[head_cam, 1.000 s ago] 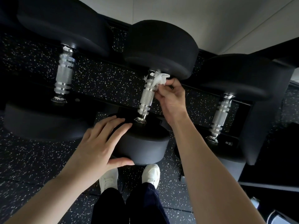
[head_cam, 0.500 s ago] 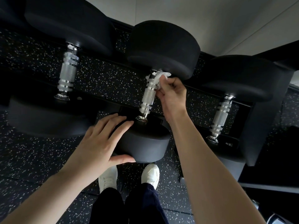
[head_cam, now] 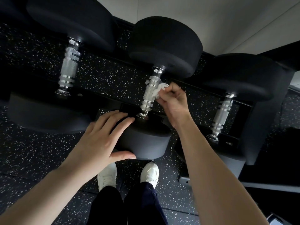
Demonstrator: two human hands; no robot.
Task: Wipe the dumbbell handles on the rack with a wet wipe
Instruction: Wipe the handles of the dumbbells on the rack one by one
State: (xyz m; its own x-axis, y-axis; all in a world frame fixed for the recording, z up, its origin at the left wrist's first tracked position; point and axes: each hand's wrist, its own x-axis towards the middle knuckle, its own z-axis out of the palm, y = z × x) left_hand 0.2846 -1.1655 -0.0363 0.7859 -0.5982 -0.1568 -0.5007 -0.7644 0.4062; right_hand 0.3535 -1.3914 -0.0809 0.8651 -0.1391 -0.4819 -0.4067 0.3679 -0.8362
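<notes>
Three black dumbbells lie on the rack, each with a knurled silver handle. The middle handle [head_cam: 150, 93] runs between two round black heads. My right hand [head_cam: 173, 101] pinches a crumpled white wet wipe [head_cam: 158, 90] and presses it against the right side of that handle, about halfway along. My left hand [head_cam: 100, 140] rests flat with straight fingers on the near head [head_cam: 146, 143] of the middle dumbbell, thumb under its front edge. The left handle [head_cam: 69, 70] and the right handle [head_cam: 221, 114] are untouched.
The black rack rail [head_cam: 191, 88] runs diagonally behind the handles. Speckled black rubber floor [head_cam: 32, 156] lies below. My two white shoes [head_cam: 149, 173] stand right under the middle dumbbell. A pale wall [head_cam: 211, 21] is behind the rack.
My right hand has slid the wipe down the middle handle from its far end near the back head to about its middle. My left hand has stayed on the near head.
</notes>
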